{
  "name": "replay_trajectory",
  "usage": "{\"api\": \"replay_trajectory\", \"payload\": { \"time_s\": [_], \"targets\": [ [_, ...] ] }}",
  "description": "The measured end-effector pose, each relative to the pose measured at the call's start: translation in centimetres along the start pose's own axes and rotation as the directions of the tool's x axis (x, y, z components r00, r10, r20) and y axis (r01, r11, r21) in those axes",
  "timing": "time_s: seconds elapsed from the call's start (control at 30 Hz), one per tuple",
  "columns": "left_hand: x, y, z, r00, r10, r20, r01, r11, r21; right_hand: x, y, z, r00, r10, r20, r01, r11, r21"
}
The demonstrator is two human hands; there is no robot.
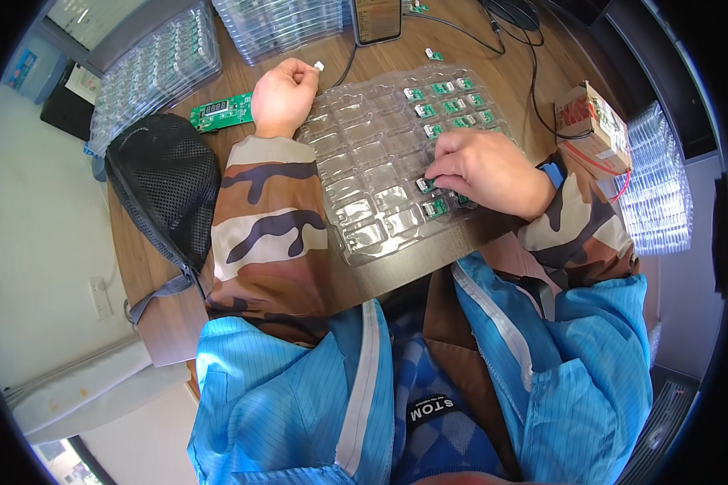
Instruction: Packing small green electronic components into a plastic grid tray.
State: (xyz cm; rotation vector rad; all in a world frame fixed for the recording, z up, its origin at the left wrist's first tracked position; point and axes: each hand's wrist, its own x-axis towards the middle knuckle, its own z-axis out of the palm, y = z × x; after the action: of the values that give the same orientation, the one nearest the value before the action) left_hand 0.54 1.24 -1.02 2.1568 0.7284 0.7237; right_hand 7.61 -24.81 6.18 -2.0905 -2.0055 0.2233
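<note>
My left hand [284, 95] is closed in a pinch on a small white connector [319, 66] beyond the far left corner of a clear plastic tray [364, 174]. Beside that wrist lies a green circuit board [222, 112] with a digit display, its right end hidden by the hand. Over the tray's right side, my right hand [489, 168] has thumb and fingers pressed together at a small green circuit board [425, 185] with a white connector. Several similar small boards [443, 87] sit in the tray's right-hand pockets. The palm covers some pockets.
Stacked clear trays [279, 28] and a filled tray stack [158, 77] stand at the back left. A phone [377, 20] stands upright behind the tray. A black mesh pouch [166, 186] lies left, a cardboard box [592, 129] right, with a black cable [535, 89] nearby.
</note>
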Motion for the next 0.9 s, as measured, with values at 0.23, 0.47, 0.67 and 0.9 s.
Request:
{"api": "replay_trajectory", "payload": {
  "time_s": [0.23, 0.47, 0.67, 0.9],
  "targets": [
    [-0.1, -0.2, 0.0, 1.000, 0.022, -0.015, -0.022, 1.000, 0.018, -0.1, -0.5, 0.5, 0.998, 0.052, 0.035, -0.050, 0.998, -0.033],
    [-0.1, 0.1, 0.1, 1.000, 0.002, -0.013, -0.002, 1.000, -0.003, 0.3, -0.1, 0.0, 0.994, 0.061, 0.090, -0.070, 0.993, 0.097],
    [-0.2, 0.3, 0.1, 1.000, 0.005, -0.020, -0.005, 1.000, -0.001, 1.7, 0.4, -1.0, 0.999, -0.025, 0.028, 0.018, 0.975, 0.222],
    [-0.2, 0.6, 0.2, 0.999, -0.011, -0.041, 0.011, 1.000, -0.006, 11.5, 4.9, -0.8, 0.953, 0.301, 0.023, -0.235, 0.691, 0.683]
  ]
}}
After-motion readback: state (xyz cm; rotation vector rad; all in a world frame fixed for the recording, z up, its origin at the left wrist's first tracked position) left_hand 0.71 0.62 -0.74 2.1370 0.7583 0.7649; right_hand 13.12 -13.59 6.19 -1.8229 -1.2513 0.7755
